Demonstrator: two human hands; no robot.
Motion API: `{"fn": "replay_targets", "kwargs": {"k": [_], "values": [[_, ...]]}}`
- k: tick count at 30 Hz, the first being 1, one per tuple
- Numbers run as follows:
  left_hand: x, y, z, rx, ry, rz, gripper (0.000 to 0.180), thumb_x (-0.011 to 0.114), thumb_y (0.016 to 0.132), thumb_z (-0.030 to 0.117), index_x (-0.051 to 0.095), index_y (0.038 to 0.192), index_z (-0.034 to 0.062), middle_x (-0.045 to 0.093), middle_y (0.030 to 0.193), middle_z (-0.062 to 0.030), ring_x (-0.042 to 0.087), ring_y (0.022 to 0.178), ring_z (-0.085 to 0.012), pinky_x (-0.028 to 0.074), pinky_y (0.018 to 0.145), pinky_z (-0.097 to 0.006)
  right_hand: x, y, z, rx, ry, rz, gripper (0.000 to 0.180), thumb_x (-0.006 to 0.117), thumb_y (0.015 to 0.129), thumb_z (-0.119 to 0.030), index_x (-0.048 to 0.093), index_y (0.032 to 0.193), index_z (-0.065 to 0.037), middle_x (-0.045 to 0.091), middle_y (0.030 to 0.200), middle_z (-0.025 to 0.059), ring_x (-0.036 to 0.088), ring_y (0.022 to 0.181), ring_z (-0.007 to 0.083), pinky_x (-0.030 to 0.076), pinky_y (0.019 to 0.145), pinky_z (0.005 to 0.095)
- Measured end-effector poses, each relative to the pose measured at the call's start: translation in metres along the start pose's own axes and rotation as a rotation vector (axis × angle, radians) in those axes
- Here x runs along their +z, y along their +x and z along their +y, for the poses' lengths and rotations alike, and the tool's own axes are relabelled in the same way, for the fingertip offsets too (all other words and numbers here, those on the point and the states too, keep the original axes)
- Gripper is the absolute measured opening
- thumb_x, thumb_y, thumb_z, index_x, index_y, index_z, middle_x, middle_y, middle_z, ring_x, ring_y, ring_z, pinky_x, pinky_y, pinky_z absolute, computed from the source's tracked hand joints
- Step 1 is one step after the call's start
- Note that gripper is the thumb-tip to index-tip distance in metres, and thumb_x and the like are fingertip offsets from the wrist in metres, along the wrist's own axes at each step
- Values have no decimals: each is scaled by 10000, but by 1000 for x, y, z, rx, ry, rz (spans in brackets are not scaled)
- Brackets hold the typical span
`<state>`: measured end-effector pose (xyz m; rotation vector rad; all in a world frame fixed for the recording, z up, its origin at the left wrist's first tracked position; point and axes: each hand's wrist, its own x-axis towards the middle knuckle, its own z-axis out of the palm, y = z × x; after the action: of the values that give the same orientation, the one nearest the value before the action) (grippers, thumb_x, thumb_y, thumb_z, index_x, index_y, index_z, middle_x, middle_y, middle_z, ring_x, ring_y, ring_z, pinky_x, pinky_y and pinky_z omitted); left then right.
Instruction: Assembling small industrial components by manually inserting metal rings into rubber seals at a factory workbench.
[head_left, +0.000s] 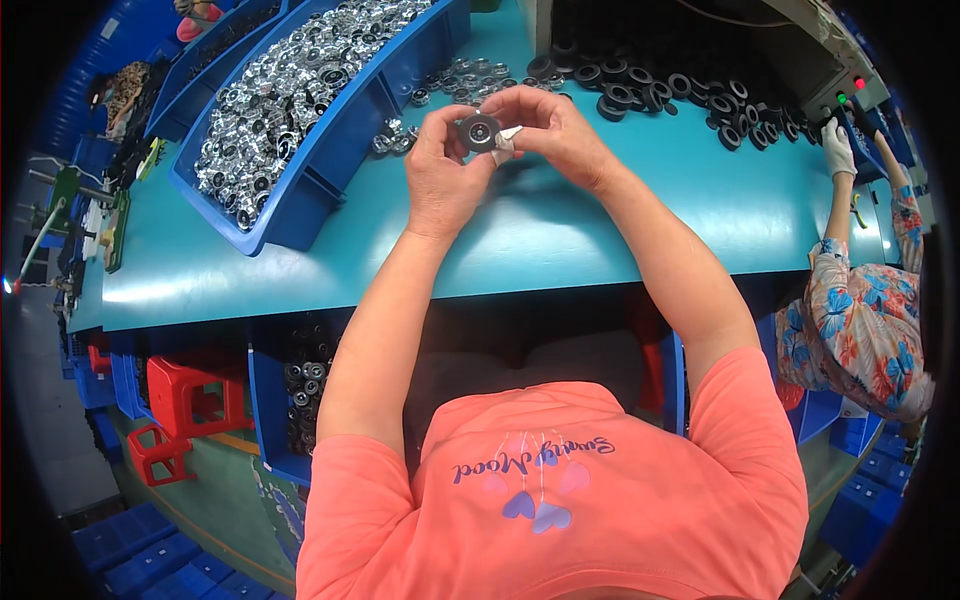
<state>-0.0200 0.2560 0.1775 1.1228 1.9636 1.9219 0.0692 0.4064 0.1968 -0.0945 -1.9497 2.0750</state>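
Observation:
A small toy wheel (479,132), a black tyre around a silver hub, is held up above the teal table (560,235). My left hand (443,185) grips its left side with curled fingers and thumb. From the other side, my right hand (560,130) closes on the same wheel, a white wrapping around its thumb tip. Loose shiny hubs (480,75) lie on the table just beyond my hands, with a few more beside my left fingers. Black rubber tyres (640,90) are heaped farther back on the right.
A long blue bin (300,205) full of silver hubs stands on the left. At the right edge, a co-worker's gloved hand (838,148) reaches to a box with lit buttons (850,98). Red stools (195,390) and a blue crate (270,400) of wheels sit below the table's front edge.

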Motion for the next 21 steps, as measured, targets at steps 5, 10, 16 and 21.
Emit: {"fn": "replay_targets", "kwargs": {"k": [5,10,16,21], "values": [[1,1,-9,9,-44,5,461,797,768,7,559,1163,32,658,987,-26,623,860,-72,520,733,-213,2,0,-2,44,-12,19,362,681,796,-126,652,1146,-40,679,992,51,612,871,120,473,674,260],[1,1,-12,14,10,-29,468,794,771,-3,567,1180,27,661,996,-32,630,876,-79,526,756,-219,-1,1,3,66,-89,62,341,675,826,-158,652,1142,-32,682,983,40,611,848,109,469,650,249],[2,-1,-8,22,-101,-49,401,777,825,43,575,1170,10,662,957,-36,607,785,-67,507,660,-215,-6,5,7,49,-83,115,268,638,858,-143,682,1101,-40,694,928,41,606,786,98,482,663,250],[-14,1,-3,-233,-367,-240,412,600,978,379,614,1101,-13,584,741,-18,464,551,-57,378,460,-221,-33,16,18,-386,-964,464,327,638,829,-136,702,1150,-152,686,1089,6,592,935,201,509,855,330]]}}
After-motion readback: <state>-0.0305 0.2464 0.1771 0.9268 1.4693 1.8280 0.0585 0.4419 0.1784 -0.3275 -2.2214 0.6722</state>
